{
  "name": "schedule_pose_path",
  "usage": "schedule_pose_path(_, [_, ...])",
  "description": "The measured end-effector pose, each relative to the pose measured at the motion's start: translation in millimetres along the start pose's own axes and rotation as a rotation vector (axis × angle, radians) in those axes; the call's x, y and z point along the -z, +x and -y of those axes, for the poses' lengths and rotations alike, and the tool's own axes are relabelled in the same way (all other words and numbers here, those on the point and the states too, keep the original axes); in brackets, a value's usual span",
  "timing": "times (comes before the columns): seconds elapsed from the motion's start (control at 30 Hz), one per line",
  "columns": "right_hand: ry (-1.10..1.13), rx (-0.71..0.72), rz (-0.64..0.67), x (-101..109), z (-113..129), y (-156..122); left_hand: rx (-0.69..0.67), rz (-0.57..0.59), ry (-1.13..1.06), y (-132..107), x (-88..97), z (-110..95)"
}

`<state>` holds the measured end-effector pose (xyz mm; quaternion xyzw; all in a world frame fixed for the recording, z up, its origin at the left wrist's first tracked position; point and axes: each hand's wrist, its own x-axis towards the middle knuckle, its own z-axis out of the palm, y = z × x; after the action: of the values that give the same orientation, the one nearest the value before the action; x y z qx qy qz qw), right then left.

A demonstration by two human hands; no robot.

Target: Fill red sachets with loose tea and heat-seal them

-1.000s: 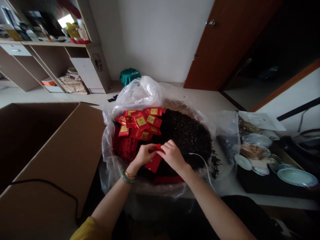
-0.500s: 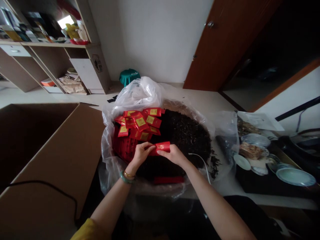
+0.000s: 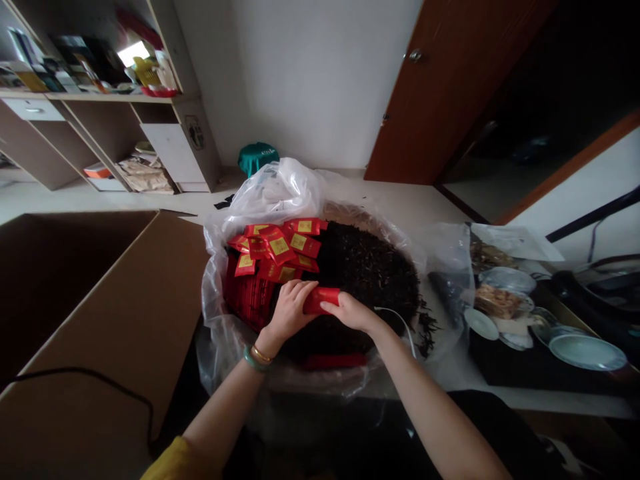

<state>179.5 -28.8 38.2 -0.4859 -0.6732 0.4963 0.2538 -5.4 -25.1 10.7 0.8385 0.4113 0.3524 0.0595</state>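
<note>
Between my two hands is a small red packet [image 3: 320, 301], held over dark loose tea leaves [image 3: 377, 267]. My left hand [image 3: 291, 308] wraps its fingers over the packet's left end. My right hand [image 3: 353, 311] grips the right end, thumb on the near face. Just beyond lies a heap of red packets with yellow labels [image 3: 280, 248]. Left of my left hand is a stack of flat red packets [image 3: 249, 298]. Another red strip [image 3: 335, 361] lies at the near edge. All this sits inside a container lined with a clear plastic bag [image 3: 215, 333].
A large open cardboard box [image 3: 125, 300] stands at the left. A white cable [image 3: 403, 320] lies over the leaves. To the right are a clear tub [image 3: 500, 301] and several lids [image 3: 585, 351]. A teal bin [image 3: 257, 159] stands by the wall, a brown door [image 3: 450, 87] beyond.
My left hand has turned over from a fingertip pinch to fingers wrapped across the packet. The packet's printed face has tilted out of sight. My right hand still grips its end.
</note>
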Motion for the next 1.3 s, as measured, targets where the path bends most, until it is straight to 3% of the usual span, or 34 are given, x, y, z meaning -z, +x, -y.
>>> schedule_pose_path(0.2, [0.182,0.010,0.022,-3.0,0.7,0.1,-0.010,0.013,0.098,1.8,2.8,-6.3])
schedule_pose_path(0.53, [0.099,-0.005,0.011,-15.2,8.2,1.5,0.096,0.080,0.253,-7.0,3.7,-28.9])
schedule_pose_path(0.73, [0.209,0.060,0.202,-10.0,27.5,-9.1,0.047,-0.055,0.133,-17.1,-5.4,-23.5])
schedule_pose_path(0.87, [0.208,0.063,0.243,-5.2,39.1,-16.3,0.053,-0.134,0.090,-19.5,-6.6,-23.2])
schedule_pose_path(1.03, [0.242,0.050,0.211,10.0,49.9,-25.4,0.133,-0.231,0.045,-18.7,-5.3,-20.9])
schedule_pose_path(1.13, [0.263,0.024,0.097,27.4,48.2,-28.4,0.182,-0.276,0.019,-17.2,-4.9,-19.5])
schedule_pose_path(1.2, [0.123,-0.069,0.048,35.1,42.1,-28.8,0.206,-0.288,0.007,-16.1,-4.4,-19.7])
schedule_pose_path(1.3, [-0.392,-0.173,0.232,29.4,30.9,-28.4,0.243,-0.300,-0.014,-14.9,-3.2,-20.9])
